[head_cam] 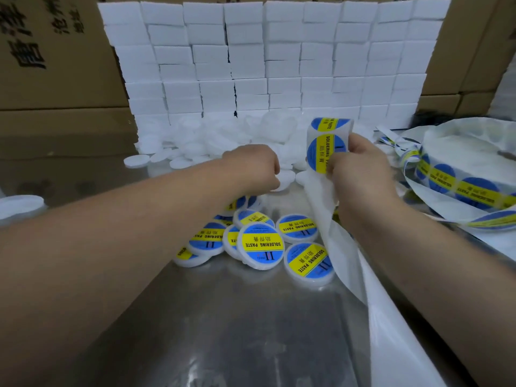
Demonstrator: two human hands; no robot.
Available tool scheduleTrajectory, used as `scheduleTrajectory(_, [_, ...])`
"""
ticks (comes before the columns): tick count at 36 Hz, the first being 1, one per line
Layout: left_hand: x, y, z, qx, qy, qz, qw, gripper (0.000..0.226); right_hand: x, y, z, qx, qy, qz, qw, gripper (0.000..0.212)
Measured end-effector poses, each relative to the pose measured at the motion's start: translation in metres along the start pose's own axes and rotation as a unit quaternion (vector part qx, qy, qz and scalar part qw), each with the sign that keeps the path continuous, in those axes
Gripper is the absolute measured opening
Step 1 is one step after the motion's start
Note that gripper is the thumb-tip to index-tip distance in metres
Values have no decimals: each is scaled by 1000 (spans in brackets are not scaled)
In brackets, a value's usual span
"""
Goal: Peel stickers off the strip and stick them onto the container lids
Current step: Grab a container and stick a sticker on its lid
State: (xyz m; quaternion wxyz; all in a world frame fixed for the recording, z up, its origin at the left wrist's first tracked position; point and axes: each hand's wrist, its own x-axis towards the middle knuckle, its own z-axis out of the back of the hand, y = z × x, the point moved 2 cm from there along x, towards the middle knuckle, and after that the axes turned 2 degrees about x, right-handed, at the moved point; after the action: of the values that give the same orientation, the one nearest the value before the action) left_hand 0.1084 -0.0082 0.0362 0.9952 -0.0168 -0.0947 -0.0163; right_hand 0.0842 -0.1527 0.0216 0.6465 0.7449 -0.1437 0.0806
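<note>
Over the middle of the bench (223,317) the right hand (360,169) pinches the strip (326,150) upright, the left hand (251,166) curls over a bare lid (286,177), grip hidden, with stickered lids (262,244) heaped nearer and white boxes (265,60) stacked along the far edge.

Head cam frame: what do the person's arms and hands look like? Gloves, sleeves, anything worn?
Nothing worn that shows. Left hand and right hand are ungloved. Left forearm and right forearm are bare to the frame edge, with no sleeves in view. No watch or wristband on either wrist, and no rings on the fingers that show. No markings or tattoos.
</note>
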Motion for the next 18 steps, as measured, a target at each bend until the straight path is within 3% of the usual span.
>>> scheduleTrajectory(5, [26,-12,-25,50,46,-13,998,25,-3,-2,-7,-11,46,7,999,54])
scheduleTrajectory(9, [31,-11,-27,56,20,5,998,10,-3,-1,-10,-37,59,20,997,49])
scheduleTrajectory(13, [26,-2,-8,-106,-35,33,993,16,-4,-2,-7,-48,48,28,997,44])
scheduleTrajectory(15, [19,7,5,-263,-73,99,957,15,-5,0,-7,-46,37,20,998,36])
scheduleTrajectory(18, [-2,21,18,-543,-111,181,812,9,-8,2,-11,-60,56,13,997,30])
